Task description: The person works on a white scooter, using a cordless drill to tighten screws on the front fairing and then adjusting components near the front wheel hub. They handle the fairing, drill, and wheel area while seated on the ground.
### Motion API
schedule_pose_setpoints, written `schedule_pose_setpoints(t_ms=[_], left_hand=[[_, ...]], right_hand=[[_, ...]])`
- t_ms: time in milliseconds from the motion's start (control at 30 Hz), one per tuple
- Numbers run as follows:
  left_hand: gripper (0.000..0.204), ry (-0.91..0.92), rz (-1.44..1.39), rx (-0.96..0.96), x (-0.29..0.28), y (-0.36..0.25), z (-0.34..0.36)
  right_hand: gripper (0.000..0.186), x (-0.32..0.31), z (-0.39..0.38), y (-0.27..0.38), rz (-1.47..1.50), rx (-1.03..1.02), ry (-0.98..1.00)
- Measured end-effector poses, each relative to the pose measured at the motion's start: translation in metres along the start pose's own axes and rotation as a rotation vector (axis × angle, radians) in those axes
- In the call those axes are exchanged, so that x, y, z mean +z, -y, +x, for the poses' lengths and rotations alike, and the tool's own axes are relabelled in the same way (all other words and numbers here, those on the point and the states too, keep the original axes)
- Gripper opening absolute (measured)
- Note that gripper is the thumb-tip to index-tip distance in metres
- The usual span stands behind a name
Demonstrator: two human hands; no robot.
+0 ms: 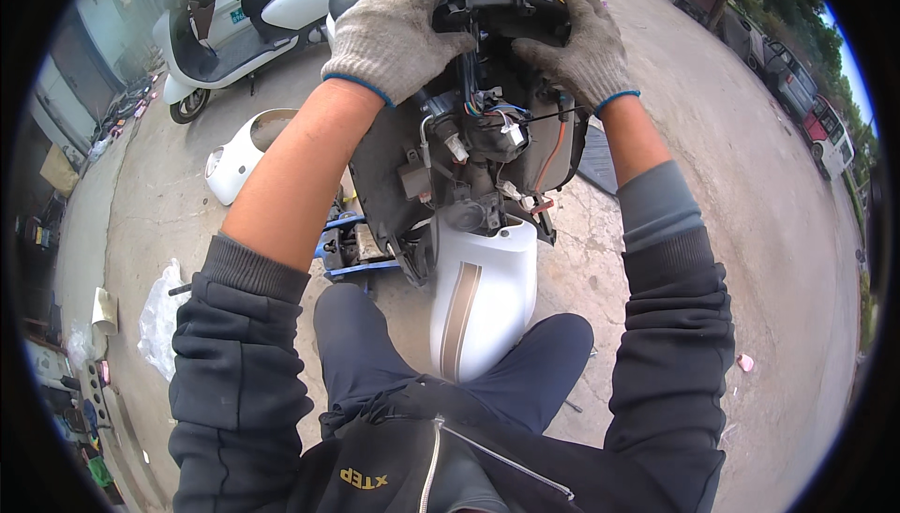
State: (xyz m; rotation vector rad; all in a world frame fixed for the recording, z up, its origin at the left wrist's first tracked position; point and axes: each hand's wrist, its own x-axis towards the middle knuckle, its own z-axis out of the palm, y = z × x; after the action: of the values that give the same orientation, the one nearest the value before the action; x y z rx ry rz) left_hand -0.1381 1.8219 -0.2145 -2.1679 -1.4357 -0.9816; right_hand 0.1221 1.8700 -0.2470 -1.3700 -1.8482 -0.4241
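Note:
My left hand (398,30), in a knitted grey glove, grips the left side of a black plastic piece (497,5) at the top of a partly dismantled scooter front. My right hand (586,49), gloved alike, holds its right side, thumb turned inward. Below them are exposed wires (489,105), white connectors (511,133) and an orange cable (555,152) in a dark housing (380,199). A white panel with a tan stripe (497,297) stands between my knees, under the housing.
A white scooter (281,11) stands behind at upper left. A loose white cover (230,166) and a plastic bag (159,325) lie on the concrete at left. A blue metal frame (347,222) sits under the housing. Parked vehicles (792,86) line the right, and clutter lines the left wall.

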Motion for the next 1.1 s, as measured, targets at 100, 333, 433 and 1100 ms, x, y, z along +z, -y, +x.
schedule_pose_setpoints(t_ms=[100, 333, 433, 1100], left_hand=[[0.077, 0.056, -0.098, -0.134, -0.010, 0.028, -0.035], [0.070, 0.049, -0.325, -0.990, 0.011, 0.250, -0.268], [0.068, 0.249, -0.098, -1.455, 0.024, 0.305, -0.442], [0.034, -0.116, -1.026, -2.133, 0.277, 0.416, -0.535]], right_hand=[[0.109, -0.014, -0.051, 0.000, 0.012, 0.163, -0.112], [0.066, -0.044, -0.201, 0.064, 0.334, -0.043, -0.199], [0.051, -0.027, -0.244, 0.123, 0.564, -0.156, 0.155], [0.077, 0.150, -0.247, 0.208, 0.485, 0.456, 0.178]])
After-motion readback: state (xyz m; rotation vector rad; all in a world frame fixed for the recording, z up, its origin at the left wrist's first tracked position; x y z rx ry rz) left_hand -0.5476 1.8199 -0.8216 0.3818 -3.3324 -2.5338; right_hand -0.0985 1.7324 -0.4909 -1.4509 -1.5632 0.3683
